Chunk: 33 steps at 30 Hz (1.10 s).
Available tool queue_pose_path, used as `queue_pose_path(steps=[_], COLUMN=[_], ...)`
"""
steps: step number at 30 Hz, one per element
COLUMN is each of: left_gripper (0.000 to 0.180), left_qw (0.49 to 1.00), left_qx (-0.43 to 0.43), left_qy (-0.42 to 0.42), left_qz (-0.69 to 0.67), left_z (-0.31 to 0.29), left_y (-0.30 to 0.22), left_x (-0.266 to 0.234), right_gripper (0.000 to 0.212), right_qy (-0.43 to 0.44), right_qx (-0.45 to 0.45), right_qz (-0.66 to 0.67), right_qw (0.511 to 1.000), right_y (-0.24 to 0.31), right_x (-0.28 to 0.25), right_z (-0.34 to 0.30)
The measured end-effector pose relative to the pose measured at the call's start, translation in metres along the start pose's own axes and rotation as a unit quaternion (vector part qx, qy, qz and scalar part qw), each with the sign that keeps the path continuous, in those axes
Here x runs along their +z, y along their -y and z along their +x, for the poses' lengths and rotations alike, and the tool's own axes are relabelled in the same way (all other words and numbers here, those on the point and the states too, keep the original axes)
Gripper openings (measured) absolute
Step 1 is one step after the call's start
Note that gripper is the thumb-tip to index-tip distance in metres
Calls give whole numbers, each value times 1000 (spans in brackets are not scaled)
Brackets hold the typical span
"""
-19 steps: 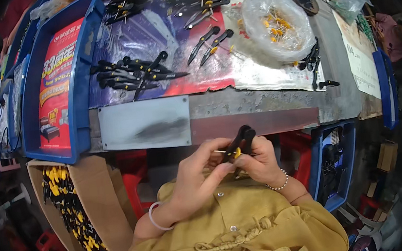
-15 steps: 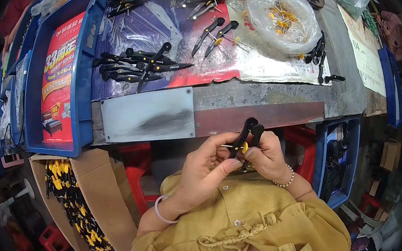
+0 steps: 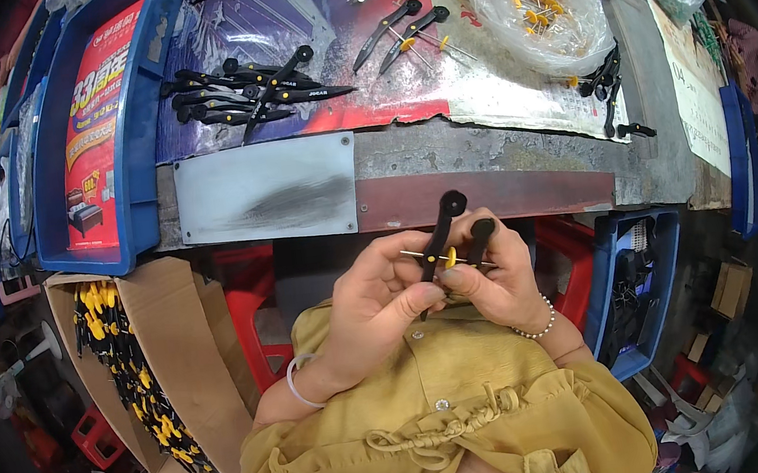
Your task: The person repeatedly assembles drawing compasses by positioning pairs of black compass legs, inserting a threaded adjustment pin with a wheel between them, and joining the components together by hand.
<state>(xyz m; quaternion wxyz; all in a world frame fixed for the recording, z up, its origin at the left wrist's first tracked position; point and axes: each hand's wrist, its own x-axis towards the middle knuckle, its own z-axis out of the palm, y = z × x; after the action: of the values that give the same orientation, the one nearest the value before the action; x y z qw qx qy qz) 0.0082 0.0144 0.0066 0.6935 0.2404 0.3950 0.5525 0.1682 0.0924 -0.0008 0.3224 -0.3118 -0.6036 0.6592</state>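
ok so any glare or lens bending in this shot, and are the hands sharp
Head view: left hand and right hand look fairly sharp, though the black pieces they hold show little surface detail; head view: whitish glare on the plastic bag; head view: the blue tray bows fisheye-style, and the side rims fade to black.

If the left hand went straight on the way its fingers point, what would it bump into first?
Past the black curved piece it grips, the left hand would probably meet the yellow knob on the metal pin first, then the right hand; depth is hard to judge here.
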Motion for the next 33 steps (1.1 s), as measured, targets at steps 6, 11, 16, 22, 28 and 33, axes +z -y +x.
queue_pose_path(steps=[6,11,16,22,28,33], left_gripper=[40,38,39,33,29,29], left_qw=[999,999,999,999,999,999], left_qx=[31,24,6,-1,34,15], left_qy=[-19,-12,11,-33,5,5], left_qz=[-21,23,42,-35,-28,-29], left_z=[4,-1,-1,2,0,-3], left_y=[-1,10,13,6,12,19], left_x=[10,1,-2,5,2,-3], right_gripper=[21,12,11,14,21,21], right_qy=[-60,-41,-8,-153,-57,-45], right_qx=[3,-3,-68,-98,-52,-156], right_qz=[85,-8,-121,-43,-69,-168], right_qw=[995,999,990,982,995,972], right_y=[0,2,0,3,3,-4], right_x=[15,11,2,24,8,3], right_z=[-7,1,4,10,3,5])
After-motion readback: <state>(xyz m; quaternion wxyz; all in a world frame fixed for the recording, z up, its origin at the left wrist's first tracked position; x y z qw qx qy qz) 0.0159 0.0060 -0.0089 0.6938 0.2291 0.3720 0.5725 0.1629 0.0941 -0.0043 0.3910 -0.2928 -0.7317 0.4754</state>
